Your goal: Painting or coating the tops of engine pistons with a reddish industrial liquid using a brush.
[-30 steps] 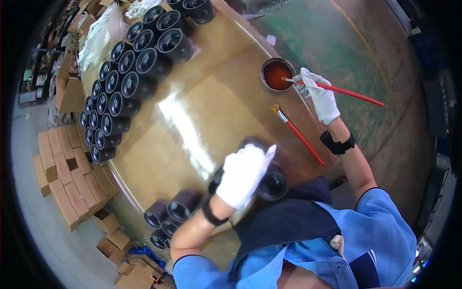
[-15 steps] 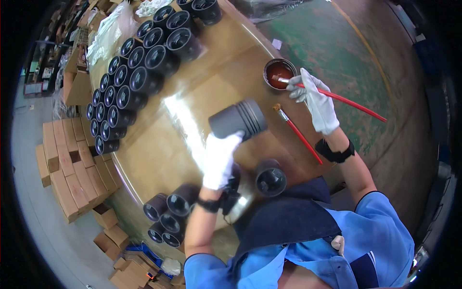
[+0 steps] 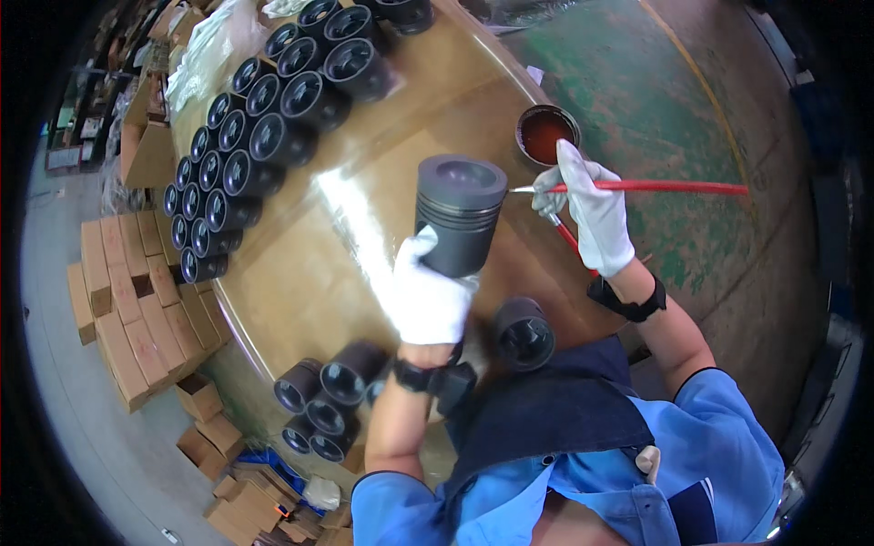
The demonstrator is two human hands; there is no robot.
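My left hand (image 3: pixel 428 300), in a white glove, grips a dark grey engine piston (image 3: pixel 458 223) above the table, crown tilted up. Grooves ring it just below the crown. My gloved right hand (image 3: pixel 590 214) pinches a paintbrush with a red handle (image 3: pixel 678 187). Its tip meets the piston's right side near the grooves; whether it touches is hard to tell. Beyond the right hand stands an open can (image 3: pixel 520 141) of reddish-brown liquid. A second red-handled brush (image 3: pixel 566 235) lies on the table, partly covered by that hand.
Rows of dark pistons (image 3: pixel 264 136) stand along the table's (image 3: pixel 364 246) far left side. A smaller group (image 3: pixel 332 414) sits at the near left, and a single piston (image 3: pixel 525 332) near my apron. Stacked cardboard boxes (image 3: pixel 137 309) are on the floor at left.
My left hand has turned the piston from lying sideways to crown up. The brush in my right hand has left the can and come down to the piston's side.
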